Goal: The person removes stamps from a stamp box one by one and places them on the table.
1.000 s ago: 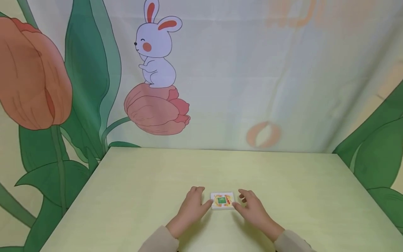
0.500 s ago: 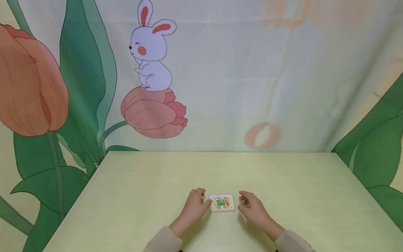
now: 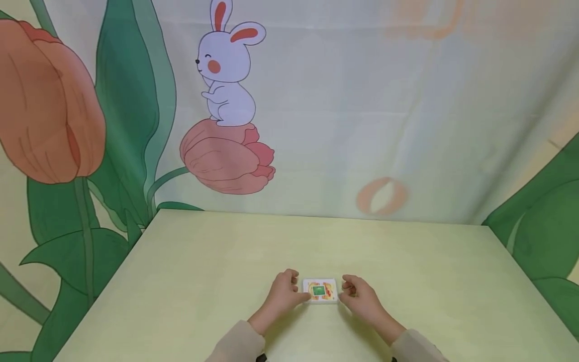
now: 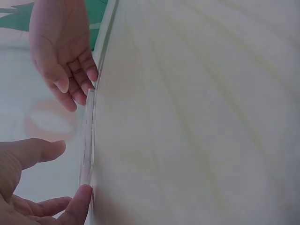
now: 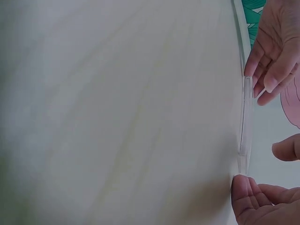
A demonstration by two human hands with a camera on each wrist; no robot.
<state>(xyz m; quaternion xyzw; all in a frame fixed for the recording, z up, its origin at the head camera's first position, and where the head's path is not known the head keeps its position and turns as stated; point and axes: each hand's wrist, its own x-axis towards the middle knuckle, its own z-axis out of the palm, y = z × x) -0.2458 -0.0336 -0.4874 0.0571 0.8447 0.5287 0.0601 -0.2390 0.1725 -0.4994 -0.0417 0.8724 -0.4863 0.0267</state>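
A small flat case (image 3: 319, 290) with clear edges lies on the table, its top printed in yellow and red around a green square. My left hand (image 3: 284, 293) is at its left side, fingers bent loosely, the thumb overlapping the front left corner in the head view. On the right side, my right hand (image 3: 363, 297) has its thumb near the front right corner. Seen edge-on in the left wrist view, the thin case (image 4: 87, 136) has fingertips (image 4: 83, 191) right at its near end. The right wrist view likewise has fingertips (image 5: 240, 183) at the case's end, the thumb held apart.
The pale green table (image 3: 203, 261) spreads out around both hands. A printed cloth (image 3: 316, 100) with a rabbit and tulips hangs behind its far edge.
My left thumb has moved right, over the case's front corner. The right hand drew slightly away from the case, then came back close. The head view has shifted a little.
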